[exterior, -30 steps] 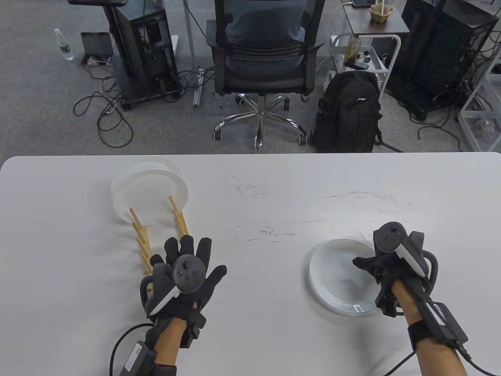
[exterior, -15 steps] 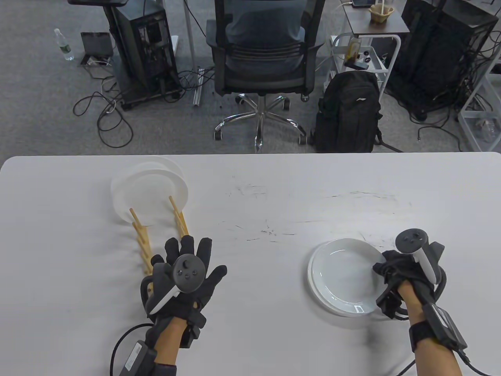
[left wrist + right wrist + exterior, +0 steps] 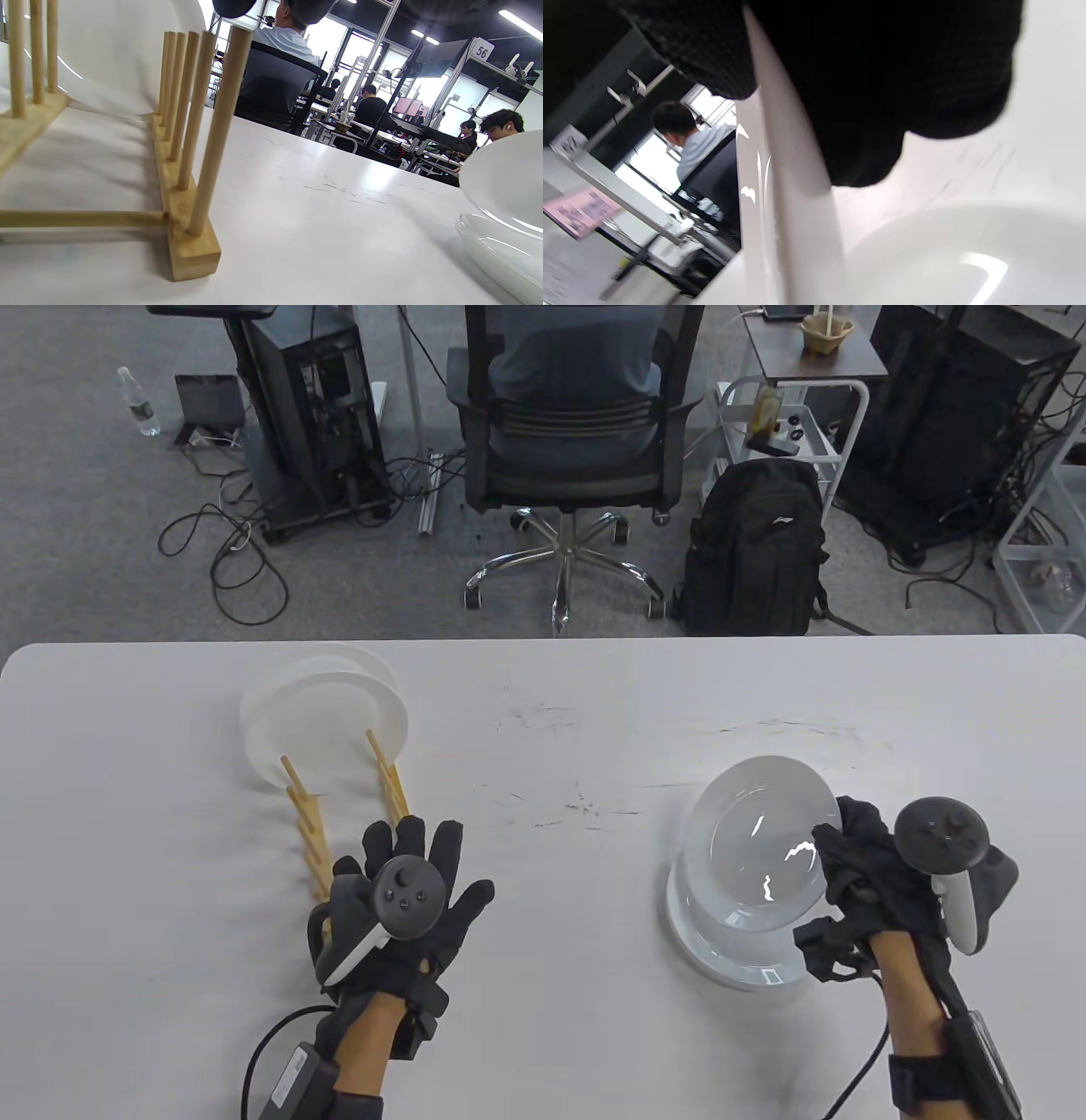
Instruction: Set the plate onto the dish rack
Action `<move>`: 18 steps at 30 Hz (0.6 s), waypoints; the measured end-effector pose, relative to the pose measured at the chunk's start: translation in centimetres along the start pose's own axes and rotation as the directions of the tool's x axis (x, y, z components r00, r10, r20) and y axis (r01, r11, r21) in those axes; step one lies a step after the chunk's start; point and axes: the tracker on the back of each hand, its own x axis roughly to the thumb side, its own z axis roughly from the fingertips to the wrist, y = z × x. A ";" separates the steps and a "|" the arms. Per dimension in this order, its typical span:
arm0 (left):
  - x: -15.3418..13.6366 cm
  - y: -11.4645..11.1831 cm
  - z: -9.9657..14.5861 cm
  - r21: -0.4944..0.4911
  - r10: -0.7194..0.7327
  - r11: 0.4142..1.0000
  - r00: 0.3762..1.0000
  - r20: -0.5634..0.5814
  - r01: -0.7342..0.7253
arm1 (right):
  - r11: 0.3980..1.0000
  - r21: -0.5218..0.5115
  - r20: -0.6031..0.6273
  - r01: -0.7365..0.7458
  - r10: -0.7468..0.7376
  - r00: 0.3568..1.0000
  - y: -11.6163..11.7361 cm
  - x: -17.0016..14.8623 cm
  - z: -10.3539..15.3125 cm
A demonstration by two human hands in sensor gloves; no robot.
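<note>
My right hand (image 3: 857, 865) pinches the right rim of a white plate (image 3: 759, 844) and holds it tilted above the stack of white plates (image 3: 721, 954) at the right of the table. In the right wrist view the gloved fingers (image 3: 882, 84) clamp the plate's rim (image 3: 793, 190). The wooden dish rack (image 3: 310, 823) stands at the left, with white plates (image 3: 327, 721) upright at its far end. My left hand (image 3: 407, 891) rests flat with fingers spread on the rack's near end. The left wrist view shows the rack's dowels (image 3: 216, 127) and the lifted plate (image 3: 507, 182) far right.
The white table (image 3: 551, 746) stretches between rack and plate stack. Beyond its far edge stand an office chair (image 3: 564, 432) and a black backpack (image 3: 755, 551).
My right hand has closed on the top plate's right rim and lifted it off the stack, tilting it up. My left hand has stayed on the rack.
</note>
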 end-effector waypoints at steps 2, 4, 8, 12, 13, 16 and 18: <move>0.2 0.1 0.0 0.010 0.010 1.000 1.000 0.006 -0.010 | 0.970 0.090 -0.036 0.224 -0.221 0.975 1.2 -1.3 -0.2; 0.3 0.2 0.1 0.027 0.039 0.999 0.999 0.037 -0.040 | 0.886 0.185 -0.103 0.426 -0.413 0.905 2.6 -2.5 -0.4; 1.4 0.2 0.5 0.012 0.163 0.986 0.976 0.147 -0.166 | 0.662 0.289 -0.278 0.691 -0.633 0.723 5.7 -3.6 0.1; 3.3 0.2 1.1 -0.016 0.301 0.951 0.911 0.282 -0.309 | 0.491 0.440 -0.337 0.752 -0.686 0.645 8.8 -2.2 1.6; 3.7 -0.1 1.1 -0.084 0.405 0.913 0.863 0.303 -0.400 | 0.468 0.477 -0.326 0.744 -0.692 0.644 9.7 -1.5 2.2; 4.4 -1.3 1.0 -0.283 0.706 0.708 0.661 0.255 -0.647 | 0.455 0.549 -0.292 0.702 -0.682 0.670 11.2 -0.3 3.5; 4.7 -2.4 0.8 -0.358 0.867 0.496 0.474 0.155 -0.791 | 0.487 0.599 -0.229 0.636 -0.657 0.718 11.8 0.6 4.1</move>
